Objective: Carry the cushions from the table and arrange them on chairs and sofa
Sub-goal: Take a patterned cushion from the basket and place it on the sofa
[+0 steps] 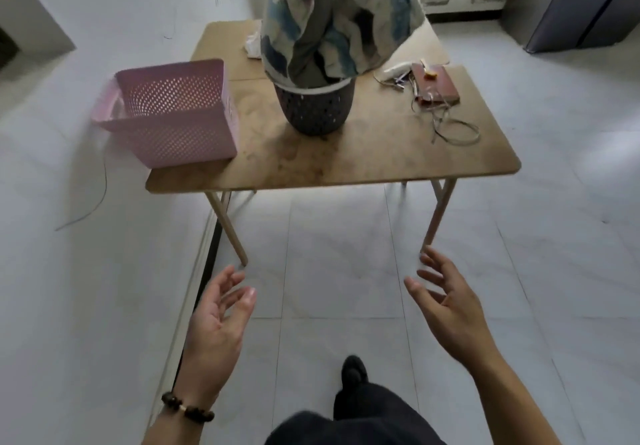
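A wooden folding table (pixel 381 160) stands ahead of me on the tiled floor. A patterned blue, grey and cream cushion (pixel 339 18) stands stuffed upright in a dark perforated basket (pixel 315 112) near the table's middle. My left hand (pixel 218 323), with a bead bracelet on the wrist, and my right hand (pixel 446 302) are both held out low in front of the table's near edge, palms facing each other, fingers spread and empty. Neither hand touches the table or the cushion.
A pink perforated basket (pixel 173 115) sits on the table's left end, overhanging the edge. A reddish-brown wallet (pixel 436 84), keys and a looped cord (pixel 453 132) lie at the right. A white wall runs along the left. A dark cabinet (pixel 585 4) stands at the far right.
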A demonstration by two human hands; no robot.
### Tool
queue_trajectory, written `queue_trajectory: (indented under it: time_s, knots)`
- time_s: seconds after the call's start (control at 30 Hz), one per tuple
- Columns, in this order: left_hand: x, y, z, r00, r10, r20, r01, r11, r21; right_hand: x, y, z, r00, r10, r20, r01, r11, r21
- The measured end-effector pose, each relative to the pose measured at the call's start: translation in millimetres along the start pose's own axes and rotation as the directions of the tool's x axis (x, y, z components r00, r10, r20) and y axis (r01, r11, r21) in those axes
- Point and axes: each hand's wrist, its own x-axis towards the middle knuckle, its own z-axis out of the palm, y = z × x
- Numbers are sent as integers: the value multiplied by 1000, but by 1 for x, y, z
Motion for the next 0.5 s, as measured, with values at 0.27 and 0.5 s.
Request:
queue_trajectory:
  time_s: [0.27, 0.5]
  knots:
    - [206, 65, 37, 996, 85, 14, -85, 995, -44, 216, -73, 31, 998, -53, 12, 53, 999, 11]
    - [380, 71, 95, 962, -25, 273, 22, 1000, 16, 345, -81, 85, 990, 107, -96, -101, 993, 65]
